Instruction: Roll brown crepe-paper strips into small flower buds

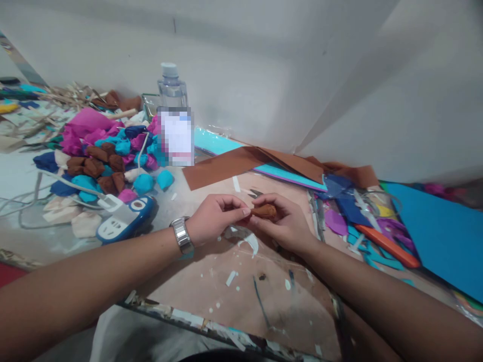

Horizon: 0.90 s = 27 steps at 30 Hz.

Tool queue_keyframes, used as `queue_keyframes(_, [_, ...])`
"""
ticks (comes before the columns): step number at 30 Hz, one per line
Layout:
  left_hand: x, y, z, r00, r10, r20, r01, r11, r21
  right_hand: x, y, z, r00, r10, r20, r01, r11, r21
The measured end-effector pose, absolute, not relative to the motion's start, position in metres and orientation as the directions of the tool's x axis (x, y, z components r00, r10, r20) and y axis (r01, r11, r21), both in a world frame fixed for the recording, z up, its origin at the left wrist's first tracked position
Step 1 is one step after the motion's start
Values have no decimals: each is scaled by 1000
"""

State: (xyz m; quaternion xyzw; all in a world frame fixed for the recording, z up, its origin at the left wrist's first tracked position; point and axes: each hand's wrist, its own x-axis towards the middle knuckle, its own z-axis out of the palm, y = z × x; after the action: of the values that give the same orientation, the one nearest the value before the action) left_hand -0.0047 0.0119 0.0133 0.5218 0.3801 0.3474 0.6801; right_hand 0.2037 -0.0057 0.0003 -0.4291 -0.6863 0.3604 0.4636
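In the head view, mid-frame, your left hand (212,216) is pinching the thin end of a brown wad (266,211), your right hand (290,227) curling round its fatter end; behind, a pointed tool (256,193) is mostly hidden, and upper left, the phone (177,138) is pixelated.

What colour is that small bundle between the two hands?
The small bundle is brown, clearest in the head view.

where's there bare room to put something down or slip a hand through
Best: the table between the right hand and its near edge, apart from flat scraps. A smaller gap lies between the left hand and the brown strip. Crowded: left, lumps and the power strip; right, the orange tool beside the blue sheet.
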Motion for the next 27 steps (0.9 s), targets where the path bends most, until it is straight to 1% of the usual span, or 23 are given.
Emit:
queue_keyframes(2, [-5,12,13,467,869,-160,-75,219,973,205,-6,-1,-221,909,352,256,403,-879])
queue_keyframes(4, [-5,12,12,468,867,-170,-66,227,972,206,-6,-2,-251,910,328,241,387,-890])
queue_keyframes(7, [-5,11,11,470,867,-165,-56,215,975,206,-7,-2,-273,936,221,163,271,-949])
queue_keyframes(11, [-4,11,12,470,872,-138,-69,192,979,201,-9,-2,-218,969,117,50,131,-990])
queue_keyframes(14, [-4,10,14,466,875,-130,-92,194,977,199,-10,-3,-179,980,88,10,91,-996])
queue_keyframes(19, [-3,9,14,443,887,-132,-83,187,979,199,-12,-2,-163,985,58,5,59,-998])
queue_keyframes(21, [-4,10,13,436,890,-136,-74,186,980,200,-11,-1,-183,981,65,7,67,-998])
queue_keyframes(23, [-5,11,12,426,893,-146,-62,190,980,200,-10,0,-200,973,117,44,128,-991])
queue_keyframes(25, [-5,12,11,418,896,-152,-45,188,981,200,-8,1,-195,963,188,136,216,-967])
queue_keyframes(27, [-5,13,11,424,894,-142,-34,173,984,200,-7,0,-175,959,223,222,259,-940])
